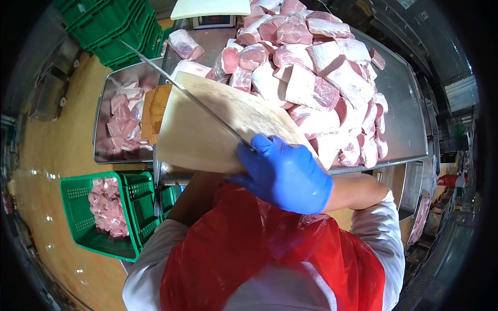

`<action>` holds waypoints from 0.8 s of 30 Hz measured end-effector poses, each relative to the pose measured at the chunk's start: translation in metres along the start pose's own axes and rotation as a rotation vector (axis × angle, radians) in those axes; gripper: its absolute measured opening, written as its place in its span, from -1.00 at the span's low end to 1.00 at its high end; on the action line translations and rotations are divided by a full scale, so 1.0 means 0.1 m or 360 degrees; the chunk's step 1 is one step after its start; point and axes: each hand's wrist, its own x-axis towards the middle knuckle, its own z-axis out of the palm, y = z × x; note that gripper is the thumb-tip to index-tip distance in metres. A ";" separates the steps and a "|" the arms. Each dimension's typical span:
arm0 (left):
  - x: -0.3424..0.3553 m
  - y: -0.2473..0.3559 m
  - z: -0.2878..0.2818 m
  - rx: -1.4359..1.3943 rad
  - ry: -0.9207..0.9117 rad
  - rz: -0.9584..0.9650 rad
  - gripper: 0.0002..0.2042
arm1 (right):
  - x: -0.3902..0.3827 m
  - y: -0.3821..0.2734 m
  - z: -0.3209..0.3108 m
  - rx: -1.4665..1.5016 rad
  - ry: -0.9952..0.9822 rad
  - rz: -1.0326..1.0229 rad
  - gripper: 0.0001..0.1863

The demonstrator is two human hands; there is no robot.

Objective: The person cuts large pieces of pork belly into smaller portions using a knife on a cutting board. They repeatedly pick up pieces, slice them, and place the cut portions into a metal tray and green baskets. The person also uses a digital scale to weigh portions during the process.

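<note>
My right hand (290, 173), in a blue glove, is closed over the cutting board. From its fingers a long thin metal tool (210, 111) slants up to the far left. Whether this is a knife seen edge-on or a sharpening steel, I cannot tell. Under the tool lies the pale cutting board (194, 140), stained along its right side. My left forearm (194, 197) reaches toward the board's near edge; the fingers of that hand are hidden beneath the board's edge and my right hand. Beyond the board, large pieces of raw meat (311, 93) with white fat are heaped on a metal table (397, 119).
A steel tub (98, 124) of meat pieces stands left of the board, beside a wooden block (153, 114). Nearer, a green crate (78, 207) holds cubed meat. Stacked green crates (104, 31) rise at the far left. A scale (215, 20) sits at the back under a white board (210, 7).
</note>
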 end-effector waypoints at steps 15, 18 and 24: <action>-0.34 0.24 -0.04 0.0137 0.0118 0.0217 -0.52 | -1.98 1.52 1.70 0.2505 0.0874 0.0766 -0.83; -0.40 0.26 0.00 0.0130 0.0115 0.0271 -0.53 | -1.68 1.46 2.01 0.2773 0.0810 0.0579 -0.80; -0.76 0.73 0.11 0.0156 0.0128 0.0472 -0.56 | -1.31 1.30 2.04 0.2692 0.0881 0.0718 -0.78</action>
